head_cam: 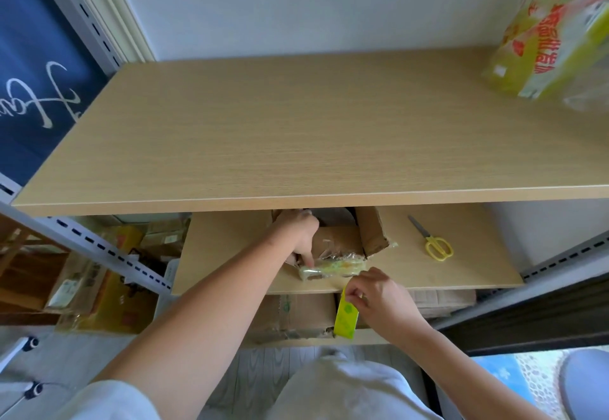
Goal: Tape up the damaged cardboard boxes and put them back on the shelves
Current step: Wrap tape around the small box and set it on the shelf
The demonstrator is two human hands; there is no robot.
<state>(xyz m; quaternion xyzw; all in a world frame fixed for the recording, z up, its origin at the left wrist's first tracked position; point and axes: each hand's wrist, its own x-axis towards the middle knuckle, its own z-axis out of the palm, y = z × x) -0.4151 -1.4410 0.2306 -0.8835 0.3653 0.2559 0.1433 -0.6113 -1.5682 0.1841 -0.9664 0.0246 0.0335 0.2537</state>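
Currently on middle shelf (461, 274): cardboard box (342, 238), open-topped, one flap (372, 230) standing up on far right, half hidden beneath upper shelf (296, 129). Near edge of box wrapped in strip of tape (326, 268), printed yellow-green, wrinkled, long axis running left to right along that edge.

Left hand (301, 235): reaching over box, fingers curled downward, index fingertip pressing left end of strip against cardboard. Nearer hand to box.

Right hand (379, 294): just off right end of strip, below and in front of shelf edge; thumb and fingers pinching yellow tape roll (346, 317), which hangs down toward floor. Strip appears to lead from box corner to this hand.

Scissors (435, 241): yellow handles, lying flat on same shelf, well apart to right of box, beyond right hand, blades pointing away to back left.

Judgement: taping in progress, strip uncut; cut likely needed at right end, scissors on right hand's side, roll occupying that hand.

Also present: more cartons (296, 314) on lower shelf; yellow packet (547, 40) at right of upper shelf.
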